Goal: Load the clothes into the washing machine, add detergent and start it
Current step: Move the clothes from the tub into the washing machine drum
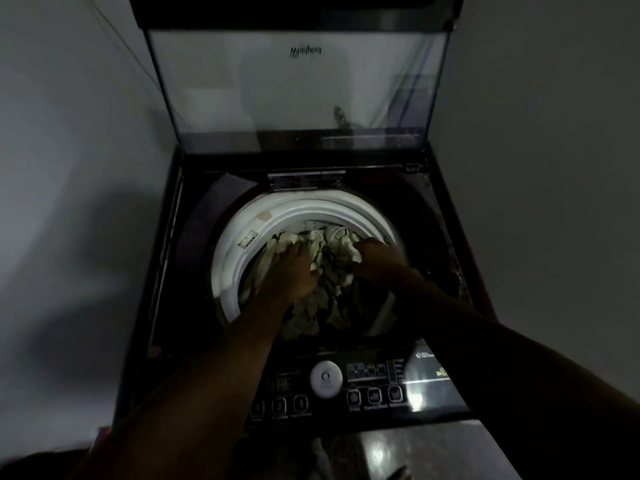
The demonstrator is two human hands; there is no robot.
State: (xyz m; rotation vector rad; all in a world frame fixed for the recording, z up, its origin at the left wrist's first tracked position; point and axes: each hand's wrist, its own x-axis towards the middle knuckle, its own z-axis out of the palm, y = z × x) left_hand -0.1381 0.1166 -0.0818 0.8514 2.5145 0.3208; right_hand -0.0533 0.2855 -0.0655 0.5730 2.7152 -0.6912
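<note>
Loading underway: your left hand (294, 271) and right hand (375, 259) press clothes (325, 299) into the drum; grip unclear. Detergent, start remain.

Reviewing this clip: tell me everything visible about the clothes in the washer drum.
The clothes are a crumpled heap of pale, soft-looking fabric with darker folds, filling the drum inside its white rim. The left hand presses flat on the heap's left side; the right hand rests on its right, fingers hidden in the dim light. No separate garments can be told apart.
</note>
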